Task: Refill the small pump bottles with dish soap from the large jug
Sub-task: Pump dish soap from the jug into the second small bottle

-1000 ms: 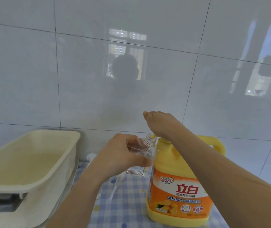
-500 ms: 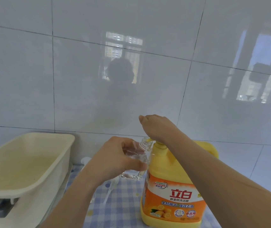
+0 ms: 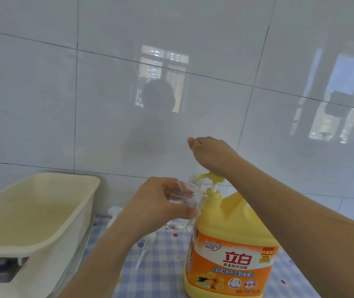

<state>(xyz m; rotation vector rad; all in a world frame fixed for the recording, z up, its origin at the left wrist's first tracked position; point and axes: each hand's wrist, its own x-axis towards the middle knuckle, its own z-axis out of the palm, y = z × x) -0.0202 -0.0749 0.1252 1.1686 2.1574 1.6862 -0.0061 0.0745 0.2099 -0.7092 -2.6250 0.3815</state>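
— How are the hands placed?

— The left hand [image 3: 161,203] is wrapped round the small bottle [image 3: 183,195], thumb across the front. The bottle is held tilted, and its open threaded neck is brought right up to the spout. The heel of the right hand [image 3: 212,155] is set on the pump head [image 3: 211,177] of the large jug [image 3: 232,244]. Its fingers look curled in above the spout, but whether anything is gripped by them cannot be told.

— What has been altered in the last moment?

— The pump head has been let up. Half a second ago it was pressed down onto the yellow collar. Now a length of white stem is exposed beneath it, and the right hand has been carried up with it.

— And what is meant by that for the refill?

— One stroke is judged finished and the pump recharged, so another press can be given. Little soap can be made out in the clear bottle, so most of the filling is probably yet to be done.

— What is found round about?

— The jug is stood on a checked tablecloth [image 3: 163,265]. A detached white pump [image 3: 113,211] is lain behind the left forearm. A cream basin [image 3: 64,176] is set to the left, against the tiled wall [image 3: 107,104].
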